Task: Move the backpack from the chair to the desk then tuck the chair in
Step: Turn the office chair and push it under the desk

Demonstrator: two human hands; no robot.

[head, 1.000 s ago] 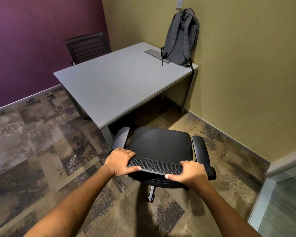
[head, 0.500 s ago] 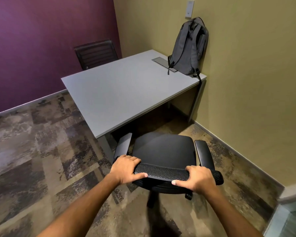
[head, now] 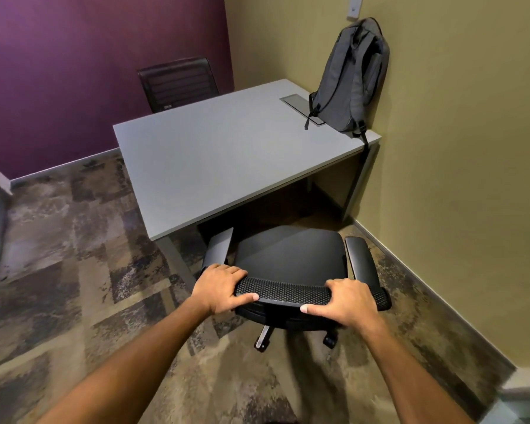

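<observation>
Backpack (head: 352,81): we see soft grey fabric, upright on the bench's far right corner, leaning on the olive wall.
Bench (head: 227,160): flat, matte grey rectangular top on thin metal legs.
Chair (head: 291,255): smooth black seat, padded armrests, its front just under the bench edge.
Left hand (head: 219,287): we grip the perforated mesh backrest top.
Right hand (head: 348,299): clasped on the same mesh rim.
Floor (head: 74,270): mottled brown carpet.

Both bare forearms reach forward, almost straight. The left hand (head: 219,287) and right hand (head: 348,301) sit apart at about the same height, palms down, each clamped over the chair backrest (head: 283,291) between them, fingers curled across its top, thumbs pointing inward toward each other.
</observation>
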